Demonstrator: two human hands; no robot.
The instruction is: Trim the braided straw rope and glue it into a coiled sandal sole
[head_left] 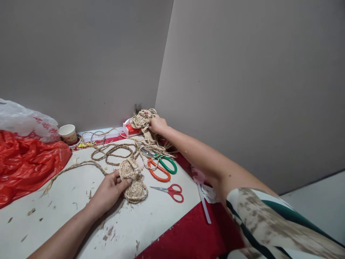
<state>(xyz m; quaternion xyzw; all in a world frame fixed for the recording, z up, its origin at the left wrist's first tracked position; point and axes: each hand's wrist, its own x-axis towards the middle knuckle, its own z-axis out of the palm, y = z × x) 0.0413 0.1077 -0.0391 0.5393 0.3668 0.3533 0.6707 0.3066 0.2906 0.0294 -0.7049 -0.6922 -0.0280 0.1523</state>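
My left hand (pixel 111 187) pinches a coiled, stitched piece of straw braid (pixel 134 185) shaped like a figure eight, thumb on top. Braided cord (pixel 113 153) trails from beside it in loose loops over the white board. Farther off, my right hand (pixel 158 126) reaches to the back corner, its fingers closed on a bundle of straw braid (pixel 142 118); the fingertips are partly hidden. Small red-handled scissors (pixel 172 193) lie right of the coiled piece. Behind them are larger scissors with one orange and one green handle (pixel 168 165), partly under the cord.
A white board (pixel 161 216) with straw scraps lies on a red cloth (pixel 185 233). At left are a red plastic bag (pixel 27 165), a white plastic bag (pixel 27 120) and a paper cup (pixel 68 133). A red box (pixel 132 129) stands against the grey wall (pixel 88 61).
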